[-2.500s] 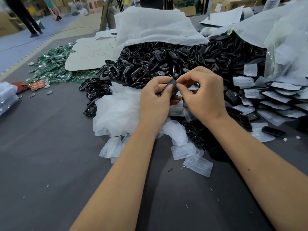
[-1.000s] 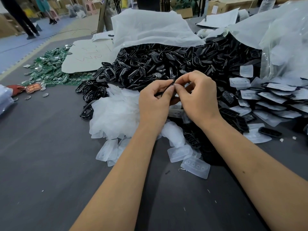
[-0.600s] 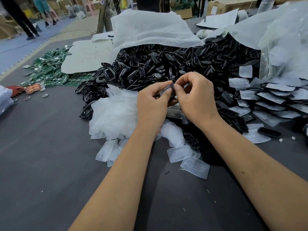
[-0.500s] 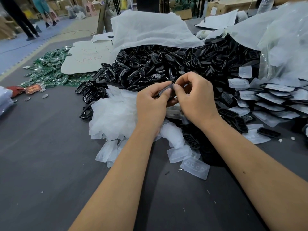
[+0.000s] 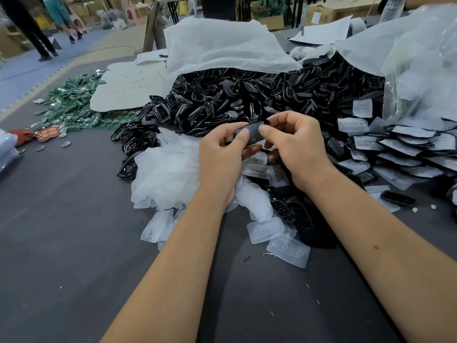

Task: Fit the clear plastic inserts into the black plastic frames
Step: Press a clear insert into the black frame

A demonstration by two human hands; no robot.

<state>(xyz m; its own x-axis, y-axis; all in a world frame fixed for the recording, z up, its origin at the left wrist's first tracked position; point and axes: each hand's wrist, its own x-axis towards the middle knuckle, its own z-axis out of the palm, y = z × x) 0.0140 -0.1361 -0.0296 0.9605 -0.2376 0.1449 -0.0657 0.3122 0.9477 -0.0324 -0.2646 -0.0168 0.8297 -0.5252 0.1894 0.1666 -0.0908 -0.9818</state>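
Left hand [image 5: 220,154] and right hand [image 5: 296,149] are both pinching one glossy, oblong black plastic frame [image 5: 251,133], thumbs pressing its face, above a heap of frosted, dimpled clear inserts [image 5: 170,174].

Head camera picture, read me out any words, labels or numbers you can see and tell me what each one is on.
Nothing can be read with certainty.
White sheet: faint red handwritten marks, not legible.
Orange tag near the green circuit boards: pale print, too small to read.
Cardboard box: white label, blurred.
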